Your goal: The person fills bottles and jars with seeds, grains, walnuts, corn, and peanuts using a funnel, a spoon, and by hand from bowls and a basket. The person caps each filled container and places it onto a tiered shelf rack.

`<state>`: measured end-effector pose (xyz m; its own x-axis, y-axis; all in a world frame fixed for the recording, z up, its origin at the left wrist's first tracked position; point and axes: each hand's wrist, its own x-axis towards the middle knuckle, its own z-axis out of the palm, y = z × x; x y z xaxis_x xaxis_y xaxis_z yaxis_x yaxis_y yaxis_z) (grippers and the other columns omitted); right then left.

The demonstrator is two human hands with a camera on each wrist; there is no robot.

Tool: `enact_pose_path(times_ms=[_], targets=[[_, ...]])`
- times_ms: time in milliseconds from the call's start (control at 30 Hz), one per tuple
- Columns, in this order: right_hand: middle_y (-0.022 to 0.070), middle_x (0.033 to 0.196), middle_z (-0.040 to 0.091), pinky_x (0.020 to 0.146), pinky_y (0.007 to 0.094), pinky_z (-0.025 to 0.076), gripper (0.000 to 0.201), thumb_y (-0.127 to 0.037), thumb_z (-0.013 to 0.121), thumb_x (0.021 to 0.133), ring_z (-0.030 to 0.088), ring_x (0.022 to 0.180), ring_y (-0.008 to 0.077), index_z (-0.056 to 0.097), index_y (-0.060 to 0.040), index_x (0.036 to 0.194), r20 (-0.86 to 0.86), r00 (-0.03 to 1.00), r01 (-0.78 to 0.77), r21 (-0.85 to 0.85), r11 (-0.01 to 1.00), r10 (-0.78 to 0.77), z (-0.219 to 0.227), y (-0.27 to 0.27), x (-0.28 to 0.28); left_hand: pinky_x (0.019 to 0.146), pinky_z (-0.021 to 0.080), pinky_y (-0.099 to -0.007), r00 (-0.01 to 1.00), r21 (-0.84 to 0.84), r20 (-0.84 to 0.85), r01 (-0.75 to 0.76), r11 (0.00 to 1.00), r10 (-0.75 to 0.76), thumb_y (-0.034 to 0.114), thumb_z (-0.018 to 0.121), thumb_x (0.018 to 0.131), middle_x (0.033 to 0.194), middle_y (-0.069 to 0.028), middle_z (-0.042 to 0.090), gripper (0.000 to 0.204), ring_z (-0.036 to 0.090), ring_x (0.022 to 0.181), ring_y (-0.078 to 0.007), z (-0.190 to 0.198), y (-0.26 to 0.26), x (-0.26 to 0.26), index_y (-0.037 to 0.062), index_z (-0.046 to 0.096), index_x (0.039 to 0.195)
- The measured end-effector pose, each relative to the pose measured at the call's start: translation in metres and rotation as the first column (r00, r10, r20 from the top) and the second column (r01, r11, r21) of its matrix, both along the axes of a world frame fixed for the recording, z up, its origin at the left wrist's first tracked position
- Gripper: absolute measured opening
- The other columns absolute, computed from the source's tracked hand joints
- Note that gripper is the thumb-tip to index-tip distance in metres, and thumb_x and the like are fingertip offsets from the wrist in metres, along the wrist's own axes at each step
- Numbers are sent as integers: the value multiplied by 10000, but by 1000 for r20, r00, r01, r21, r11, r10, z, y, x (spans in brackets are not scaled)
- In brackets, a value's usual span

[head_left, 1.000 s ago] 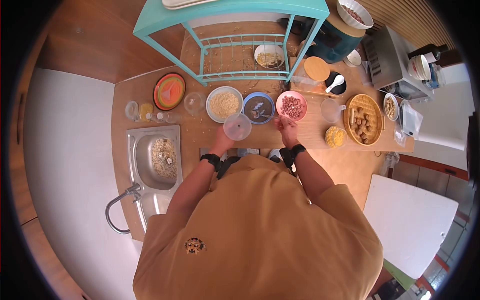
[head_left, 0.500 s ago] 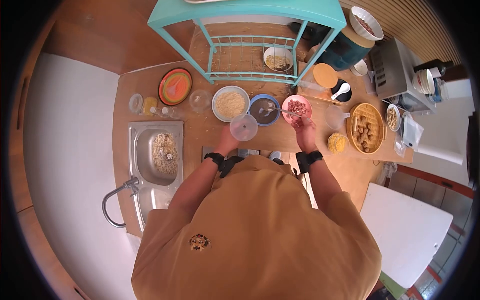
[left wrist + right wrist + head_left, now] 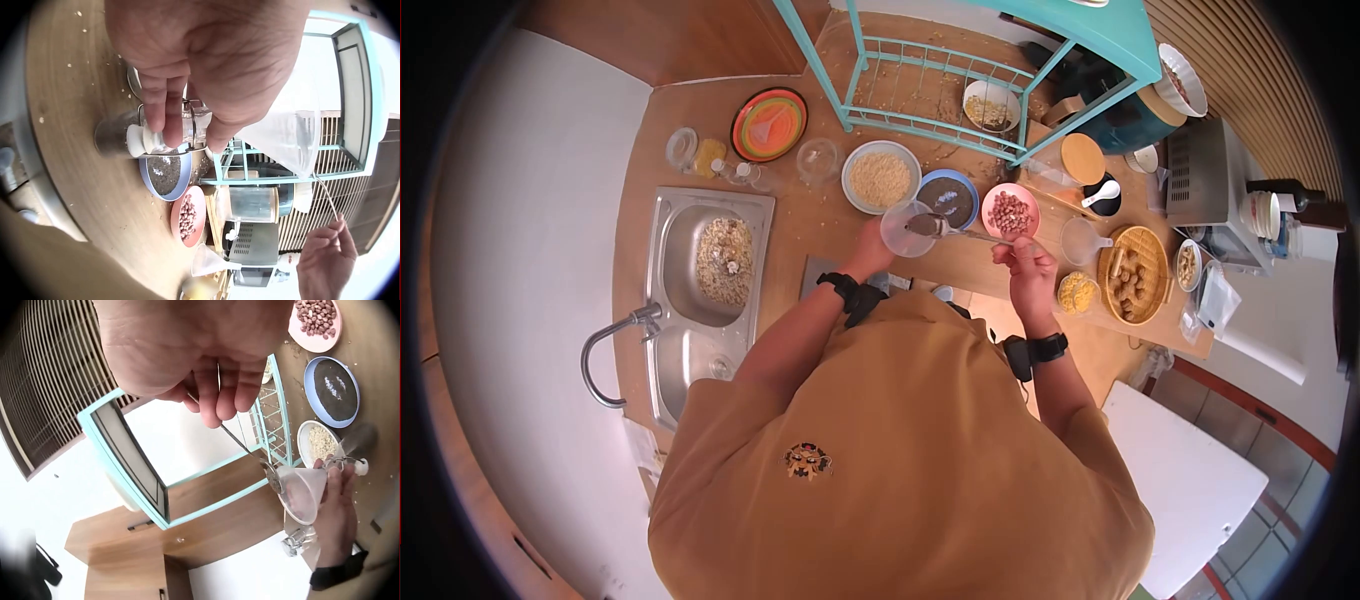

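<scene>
My left hand (image 3: 870,252) grips the neck of a clear swing-top glass bottle (image 3: 115,134) that has dark contents. A translucent plastic funnel (image 3: 303,494) stands in its mouth, and the white stopper (image 3: 134,140) hangs on its wire at the side. Between thumb and fingers, my right hand (image 3: 1030,275) pinches the handle of a metal spoon (image 3: 237,440). The spoon's bowl is at the funnel's wide rim and carries something dark. Beside the funnel is a blue bowl (image 3: 310,394) of dark grains.
A bowl of pale flakes (image 3: 880,178) and a pink bowl of peanuts (image 3: 1010,212) flank the blue bowl. Rightward are another funnel (image 3: 1082,241), a yellow-filled cup (image 3: 1077,292) and a wicker basket (image 3: 1135,305). Behind rises a turquoise rack (image 3: 930,125); the sink (image 3: 750,215) lies left.
My right hand has lifted the spoon out of the blue bowl and brought its bowl leftward to the funnel. The left hand still holds the bottle. The head view has turned.
</scene>
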<state>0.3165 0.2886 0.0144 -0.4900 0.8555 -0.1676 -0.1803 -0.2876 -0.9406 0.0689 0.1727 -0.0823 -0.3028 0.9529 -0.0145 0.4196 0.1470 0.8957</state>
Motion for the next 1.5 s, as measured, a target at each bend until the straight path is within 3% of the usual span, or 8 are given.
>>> enact_pose_path(times_ms=[100, 267, 400, 500, 600, 800, 1133, 1500], targets=[[112, 840, 692, 705, 287, 522, 224, -161, 559, 958, 654, 757, 178, 661, 35, 992, 220, 973, -137, 334, 933, 64, 22, -12, -10, 849, 498, -341, 1000, -4, 14, -16, 1000, 16, 125, 666, 833, 1085, -163, 667, 357, 649, 991, -280, -6, -1, -1, 23, 606, 1170], [139, 816, 659, 659, 317, 510, 173, -99, 555, 936, 641, 748, 233, 665, 28, 896, 386, 912, -398, 758, 517, 138, 63, -14, -16, 836, 502, -341, 1000, -36, 23, -16, 999, 16, 99, 669, 818, 1046, -163, 677, 335, 656, 968, -262, -3, 1, -1, 31, 623, 1144], [129, 829, 662, 711, 328, 506, 227, -134, 518, 965, 631, 774, 202, 643, 47, 909, 307, 949, -285, 750, 597, 68, 61, -10, -1, 805, 515, -343, 996, 58, 90, -31, 998, 25, 68, 664, 783, 1012, -162, 677, 304, 662, 929, -281, -4, 0, 2, 35, 643, 1085], [68, 834, 674, 731, 284, 494, 284, -187, 486, 1001, 597, 745, 121, 653, 35, 942, -13, 955, 282, 348, 894, -297, 11, 4, 8, 826, 508, -335, 994, 49, 109, -24, 999, 18, 93, 682, 797, 1029, -144, 678, 324, 657, 944, -243, -1, 0, 1, 38, 637, 1113], [70, 822, 685, 729, 264, 495, 284, -215, 516, 993, 605, 736, 112, 665, 27, 977, 61, 939, 324, 162, 932, -337, -43, 30, 12, 844, 503, -332, 991, 32, 131, -17, 999, 13, 139, 701, 816, 1051, -138, 676, 346, 650, 968, -221, 1, 0, 2, 43, 632, 1141], [67, 900, 703, 716, 259, 524, 287, -218, 531, 985, 645, 808, 122, 661, 21, 1077, 223, 955, 158, 174, 972, -196, -149, 46, -1, 838, 506, -338, 988, -24, 152, -12, 1000, 15, 176, 717, 820, 1056, -133, 681, 354, 652, 975, -212, 4, -1, 0, 43, 640, 1140], [96, 946, 692, 690, 273, 528, 263, -211, 539, 978, 646, 814, 139, 622, 8, 1098, -66, 990, 99, -335, 937, -128, -186, 33, -19, 834, 512, -360, 1000, -87, 18, 11, 996, -9, 198, 706, 814, 1065, -148, 680, 369, 663, 978, -261, 11, 0, 0, 69, 640, 1153], [98, 892, 681, 721, 312, 533, 219, -210, 485, 993, 639, 793, 172, 592, -26, 1043, -176, 945, 162, -484, 860, -277, -165, 24, 10, 822, 510, -344, 999, -16, 31, 20, 1000, -20, 173, 721, 818, 1036, -138, 672, 319, 652, 943, -237, -4, -1, -1, 28, 645, 1092]])
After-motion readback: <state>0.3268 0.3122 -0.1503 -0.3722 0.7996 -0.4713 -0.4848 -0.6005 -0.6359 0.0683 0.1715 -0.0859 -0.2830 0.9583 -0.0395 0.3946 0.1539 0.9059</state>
